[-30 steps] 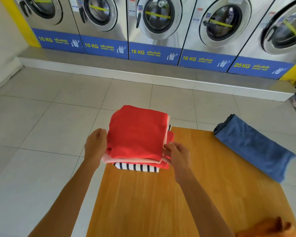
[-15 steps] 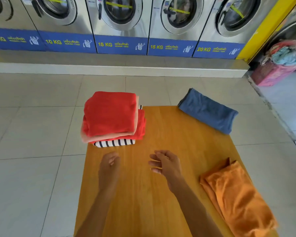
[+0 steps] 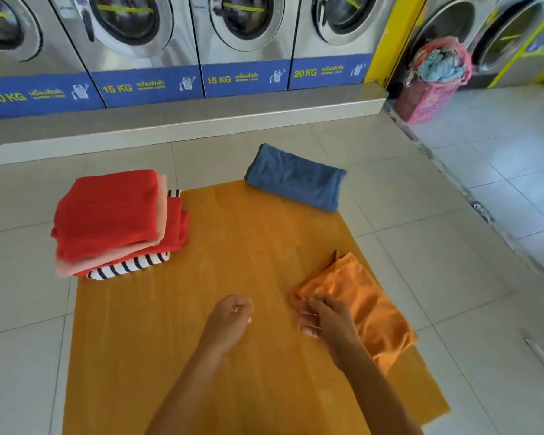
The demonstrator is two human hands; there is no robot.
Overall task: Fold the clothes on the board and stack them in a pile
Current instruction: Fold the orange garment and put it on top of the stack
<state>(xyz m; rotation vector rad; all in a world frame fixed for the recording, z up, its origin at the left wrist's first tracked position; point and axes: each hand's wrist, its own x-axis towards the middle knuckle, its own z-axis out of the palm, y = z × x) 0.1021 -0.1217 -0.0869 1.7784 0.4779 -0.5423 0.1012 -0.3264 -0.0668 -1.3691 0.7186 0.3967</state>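
Lower right of the frame: the right hand (image 3: 325, 321) reaches over the near edge of the orange cloth (image 3: 361, 306), fingers spread and curled, tips at the fabric; whether they have pinched it yet cannot be told.
Lower centre: the left hand (image 3: 231, 318) hovers above the bare wooden board (image 3: 233, 233), fingers curled loosely into a near fist, holding nothing.
Step in hand: judged as picking up the next unfolded piece, the orange cloth, lying crumpled at the board's right edge.
Next move calls for: a firm pinch on an edge, a drag to mid-board, and the left hand joining to spread it flat.
Pile: upper left of the board, red garment (image 3: 107, 211) on top, a pink layer and a striped shirt (image 3: 129, 266) beneath, overhanging the left edge.
Still to do: blue cloth (image 3: 296, 178) at the upper edge, loosely folded.
Around: washing machines (image 3: 245, 36) across the top, a pink laundry basket (image 3: 434, 83) upper right.
In the way: nothing on the mid-board.
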